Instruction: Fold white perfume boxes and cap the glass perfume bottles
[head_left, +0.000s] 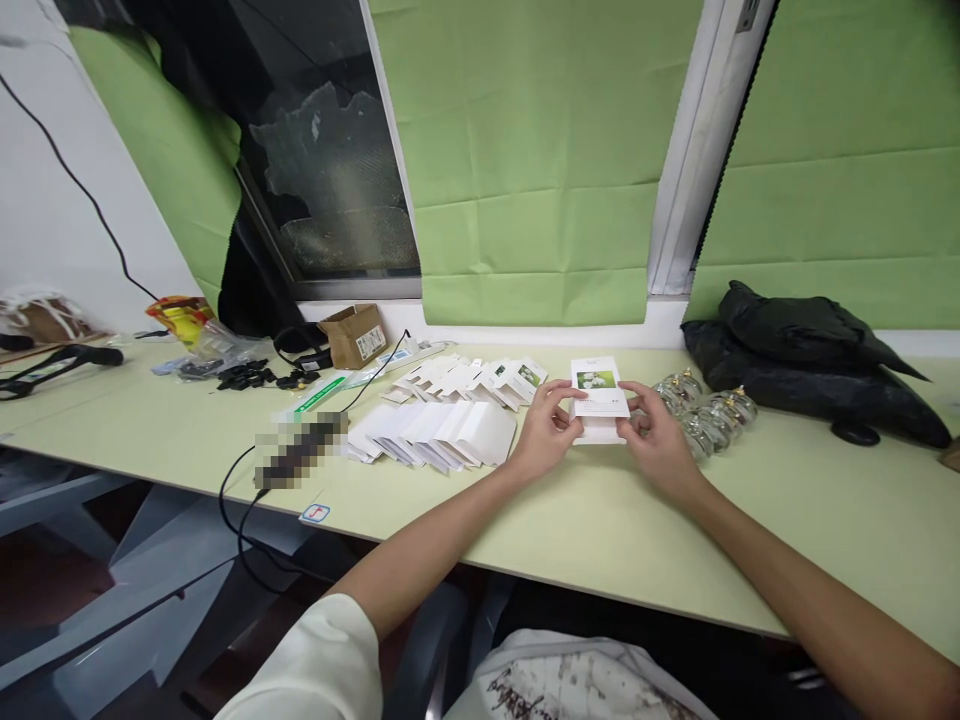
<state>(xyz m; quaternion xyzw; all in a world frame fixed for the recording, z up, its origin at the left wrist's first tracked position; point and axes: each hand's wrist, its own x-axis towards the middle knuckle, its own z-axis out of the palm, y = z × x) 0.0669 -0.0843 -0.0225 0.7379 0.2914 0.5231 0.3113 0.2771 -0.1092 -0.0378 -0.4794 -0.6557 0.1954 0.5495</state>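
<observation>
Between both hands, a little above the table, is a small white paper box point(600, 403) with a green flower picture and fine print on its front. My left hand point(549, 425) grips its left edge, fingers curled and thumb near the lower end. On the opposite edge my right hand point(654, 430) has its fingers bent round the side. The box's lower end looks like an unfolded flap. Left of my left hand lie flattened white boxes point(450, 432) in an overlapping row, with more printed white boxes point(480, 380) behind. Clear glass ornaments point(705, 415) with gold tops stand beside my right hand.
Black plastic bags point(810, 360) lie at the right, a dark round object point(855, 433) before them. On the left are a cardboard box point(354, 337), black small parts point(251, 375), a power strip point(416, 352) and a cable point(241, 520) hanging over the table edge.
</observation>
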